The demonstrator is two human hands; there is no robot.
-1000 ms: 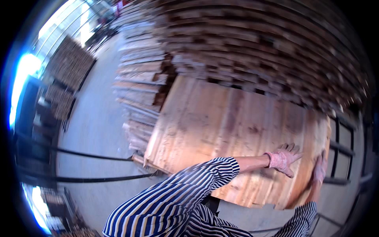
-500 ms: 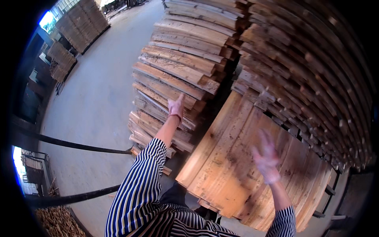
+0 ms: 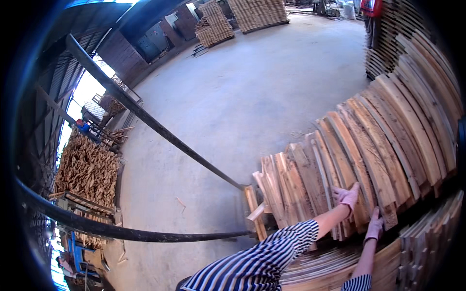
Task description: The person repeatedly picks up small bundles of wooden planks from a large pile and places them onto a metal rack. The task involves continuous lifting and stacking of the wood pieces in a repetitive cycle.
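We think the main danger here is that the boards slide or tip: the planks in the stack of boards (image 3: 369,145) lie fanned and overlapping, not squared, so a pull on one could drag its neighbours off the edge toward our legs. A second risk, in our judgement, is a pinched finger or a splinter, because the plank ends look rough and broken. Our left hand (image 3: 347,196), in a pink glove, rests flat with fingers fairly wide on the end of one plank, touching it but not closed around it. Our right hand (image 3: 374,226), also gloved in pink, is just beside it at the end of a neighbouring board (image 3: 383,194); we cannot tell whether it grips the end or only presses on it. These boards are long, thin and pale brown, with darker bark-like edges, and they lie at the near end of the stack, above a lower layer of planks (image 3: 340,266). A long dark pole (image 3: 160,131) crosses the concrete floor (image 3: 252,87) to the left.
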